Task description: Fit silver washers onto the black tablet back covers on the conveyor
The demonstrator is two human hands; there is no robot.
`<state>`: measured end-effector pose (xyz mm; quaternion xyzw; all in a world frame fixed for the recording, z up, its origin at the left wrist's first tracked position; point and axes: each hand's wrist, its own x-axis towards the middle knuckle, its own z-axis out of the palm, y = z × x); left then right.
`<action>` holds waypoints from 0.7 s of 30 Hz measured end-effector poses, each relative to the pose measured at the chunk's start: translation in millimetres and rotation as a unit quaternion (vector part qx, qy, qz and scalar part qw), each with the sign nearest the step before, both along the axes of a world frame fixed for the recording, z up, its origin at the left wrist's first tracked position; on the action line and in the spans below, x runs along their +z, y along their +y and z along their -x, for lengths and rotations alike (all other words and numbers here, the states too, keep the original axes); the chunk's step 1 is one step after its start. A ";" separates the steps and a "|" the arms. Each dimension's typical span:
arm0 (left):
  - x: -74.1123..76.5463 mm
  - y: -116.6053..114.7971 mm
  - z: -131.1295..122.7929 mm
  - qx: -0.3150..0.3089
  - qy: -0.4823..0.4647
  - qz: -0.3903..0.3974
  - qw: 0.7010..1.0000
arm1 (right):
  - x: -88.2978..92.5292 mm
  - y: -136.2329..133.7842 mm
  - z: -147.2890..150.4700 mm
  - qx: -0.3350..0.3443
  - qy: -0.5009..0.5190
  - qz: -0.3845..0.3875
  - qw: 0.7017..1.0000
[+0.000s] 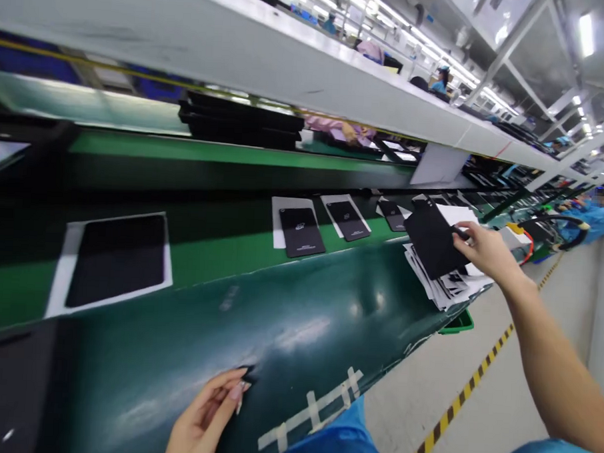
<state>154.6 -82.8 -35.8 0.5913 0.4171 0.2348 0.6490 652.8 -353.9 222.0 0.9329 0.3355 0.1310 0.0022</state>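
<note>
Room: long factory line under strip lights, a green conveyor belt running beside a dark green bench
Right hand: my fingers clamped on a black panel, holding it tilted over a stack of white sheets
Left hand: fingertips together at the bench edge, on something small and dark I cannot make out
Belt: more black panels, each on its own white sheet, spaced apart, likely to stop them rubbing

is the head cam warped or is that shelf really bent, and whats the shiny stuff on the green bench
In the head view, wide-angle distortion appears to bow the white shelf; the ceiling strip lights seem to cause the pale glare on the dark green bench top; no strong motion blur shows.
</note>
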 end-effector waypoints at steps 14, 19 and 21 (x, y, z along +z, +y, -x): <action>17.7 40.2 33.4 0.005 0.070 -0.143 0.987 | -191.2 215.3 347.0 0.464 0.317 0.231 0.794; 27.8 83.3 14.1 -0.069 0.113 -0.228 0.965 | -187.9 180.8 296.0 0.393 0.428 0.029 0.814; 27.8 94.1 0.4 -0.099 0.120 -0.220 0.963 | -163.5 149.1 245.9 0.343 0.411 -0.094 0.839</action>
